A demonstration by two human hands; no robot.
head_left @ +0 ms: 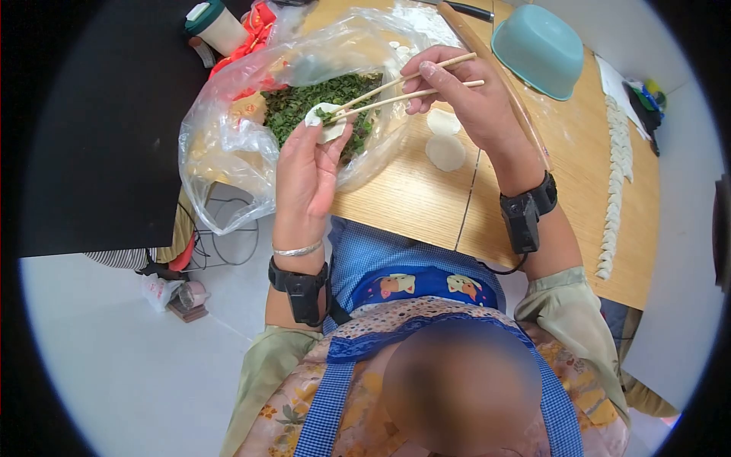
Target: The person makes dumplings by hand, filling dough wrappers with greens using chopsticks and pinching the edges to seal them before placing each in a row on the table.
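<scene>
My left hand [311, 164] holds up a round dumpling wrapper [333, 131] with a little chopped green filling on it. In my right hand [464, 87] is a pair of chopsticks [396, 91], their tips touching the filling on the wrapper. Below both hands lies a clear plastic bag [221, 171], spread open around a heap of chopped greens [312, 99]. Two flat wrappers, the nearer one a pale dough round [445, 153], rest on the wooden table just below my right hand.
A rolling pin [525, 126] lies partly behind my right forearm. Beyond it sits an upturned teal bowl [537, 49]. A long row of folded dumplings [615, 186] lines the table's right side. White flour [434, 27] dusts the far end, and a lidded cup [217, 27] stands at far left.
</scene>
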